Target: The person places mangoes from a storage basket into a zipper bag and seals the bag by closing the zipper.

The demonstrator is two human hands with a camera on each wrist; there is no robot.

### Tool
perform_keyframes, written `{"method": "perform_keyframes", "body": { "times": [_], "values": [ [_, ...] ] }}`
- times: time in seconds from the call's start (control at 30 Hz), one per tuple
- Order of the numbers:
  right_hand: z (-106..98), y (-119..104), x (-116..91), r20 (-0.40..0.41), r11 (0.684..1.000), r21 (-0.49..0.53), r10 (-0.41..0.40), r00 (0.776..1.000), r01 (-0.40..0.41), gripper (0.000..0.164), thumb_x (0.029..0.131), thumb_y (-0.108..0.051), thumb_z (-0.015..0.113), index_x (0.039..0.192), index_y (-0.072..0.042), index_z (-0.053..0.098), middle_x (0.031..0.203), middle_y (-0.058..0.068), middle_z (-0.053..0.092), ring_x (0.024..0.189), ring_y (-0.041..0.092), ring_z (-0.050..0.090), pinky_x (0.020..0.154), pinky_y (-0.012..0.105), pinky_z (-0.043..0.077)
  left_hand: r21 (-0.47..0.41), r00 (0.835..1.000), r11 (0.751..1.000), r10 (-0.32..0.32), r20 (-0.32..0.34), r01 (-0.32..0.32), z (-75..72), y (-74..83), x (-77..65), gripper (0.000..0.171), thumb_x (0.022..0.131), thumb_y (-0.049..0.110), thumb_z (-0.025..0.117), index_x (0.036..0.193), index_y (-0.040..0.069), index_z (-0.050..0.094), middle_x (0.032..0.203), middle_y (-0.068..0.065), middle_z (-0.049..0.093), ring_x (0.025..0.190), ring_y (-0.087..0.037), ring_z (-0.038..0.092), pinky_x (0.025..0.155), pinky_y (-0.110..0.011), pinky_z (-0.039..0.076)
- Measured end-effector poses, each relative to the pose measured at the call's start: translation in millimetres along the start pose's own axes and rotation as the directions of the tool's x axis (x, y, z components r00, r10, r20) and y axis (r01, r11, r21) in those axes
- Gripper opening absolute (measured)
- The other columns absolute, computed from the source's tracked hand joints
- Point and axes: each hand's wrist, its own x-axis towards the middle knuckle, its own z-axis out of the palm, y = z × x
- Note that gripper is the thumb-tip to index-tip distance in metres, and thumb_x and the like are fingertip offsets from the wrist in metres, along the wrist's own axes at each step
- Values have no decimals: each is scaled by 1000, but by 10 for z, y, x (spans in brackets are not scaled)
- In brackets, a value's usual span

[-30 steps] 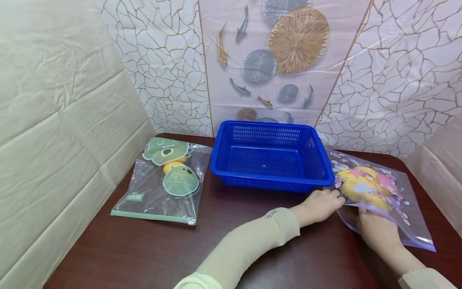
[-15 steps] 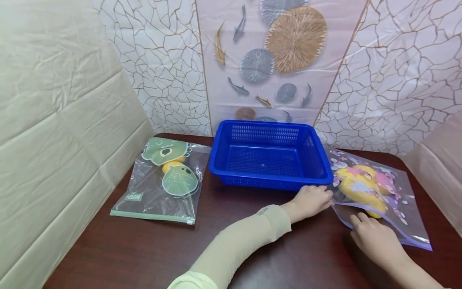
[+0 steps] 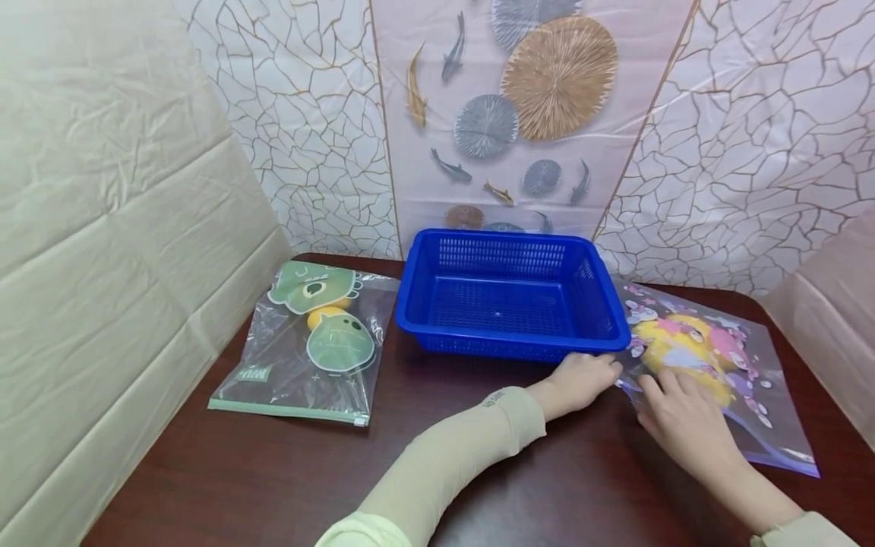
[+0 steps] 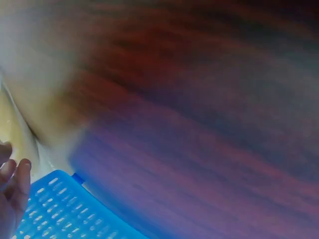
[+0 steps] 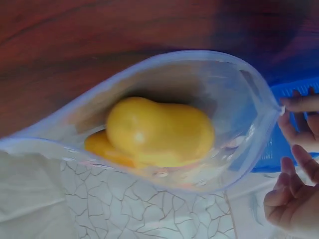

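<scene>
A clear zip bag (image 3: 759, 387) with purple edging and a pink-and-white print lies at the right. Inside it are smooth, rounded yellow fruit-like objects (image 5: 159, 132); the right wrist view looks in through the bag's gaping mouth. My left hand (image 3: 584, 380) pinches the left corner of the mouth, by the slider, close to the basket; in the left wrist view only a few of its fingers (image 4: 20, 189) show. My right hand (image 3: 690, 425) is over the front of the bag near that corner. In the right wrist view its fingers (image 5: 279, 199) are loosely bent, with nothing seen between them.
A blue plastic basket (image 3: 513, 338) with slotted sides stands at the back middle, touching the right-hand bag's edge. To its left lies a second zip bag (image 3: 287, 380), green-edged and closed, with something yellow inside. Fabric-covered walls bound the brown table (image 3: 273, 479).
My right hand has come out of the bag's mouth and moved up and left toward the slider corner. My left hand has shifted slightly left, still holding the corner.
</scene>
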Motion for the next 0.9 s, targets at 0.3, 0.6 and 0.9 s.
{"method": "perform_keyframes", "body": {
  "times": [0.3,0.6,0.9],
  "values": [
    [26,-18,75,-51,994,-101,32,998,-37,21,65,-7,64,78,4,51,72,19,49,66,37,46,55,42,29,74,966,995,83,-243,-67,-77,71,18,20,98,22,43,96,26,63,96,14,61,68,1,60,57,-15,48],
    [-18,132,120,-180,986,-153,-89,980,62,40,98,-15,25,81,6,55,71,16,50,66,34,44,57,42,27,65,944,988,152,-292,-139,-272,-10,112,20,98,26,43,103,24,61,96,14,64,72,0,63,61,-14,49],
    [-150,217,214,-255,977,-165,-175,951,136,33,97,-12,31,76,6,50,73,17,51,71,36,46,65,47,31,182,924,958,265,-277,-220,-447,-117,183,33,101,10,26,103,21,57,95,13,63,75,-2,60,62,-16,48]
  ]
}}
